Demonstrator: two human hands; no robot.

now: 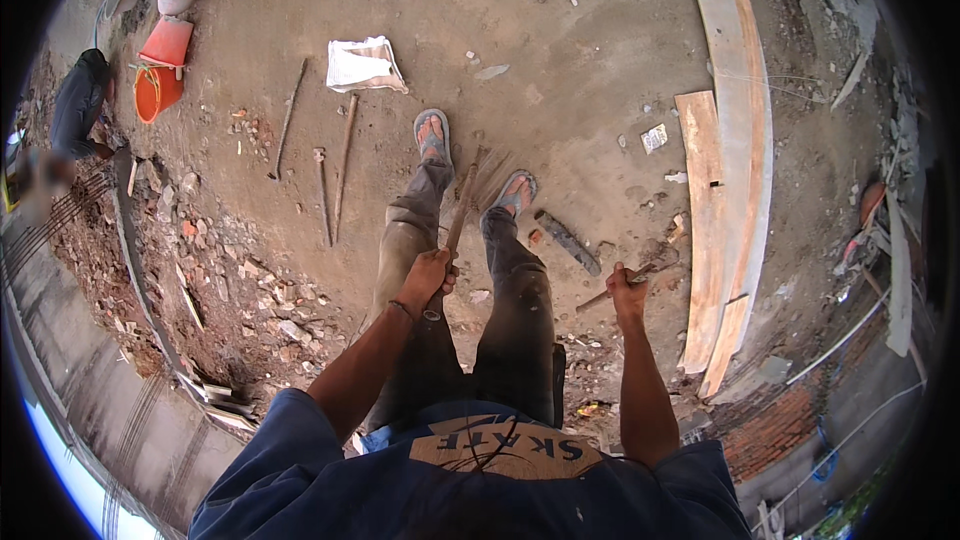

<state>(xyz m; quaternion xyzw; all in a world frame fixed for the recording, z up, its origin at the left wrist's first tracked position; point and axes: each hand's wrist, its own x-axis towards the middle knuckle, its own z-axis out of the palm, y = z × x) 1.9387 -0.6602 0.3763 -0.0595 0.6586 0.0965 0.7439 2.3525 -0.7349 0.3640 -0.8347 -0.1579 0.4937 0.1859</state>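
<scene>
My left hand point(428, 278) is closed around a long brown rod point(461, 215), in front of my legs. The rod slants up toward my feet; its near end looks round and hollow. Faint streaks fan out beside its far end, and I cannot tell what they are. Further right, my right hand point(627, 294) grips a short-handled tool point(594, 302) with a dark, wider end, whose exact kind is unclear. Between the tool and my right foot, a dark, thick bar point(567, 242) lies on the dirt.
Long rods point(344, 165) and a white sack point(365, 66) lie ahead on the left. Orange buckets point(159, 92) stand near a bending person point(80, 105) at far left. Rubble point(270, 305) lines the left side. Long wooden planks point(707, 230) lie on the right.
</scene>
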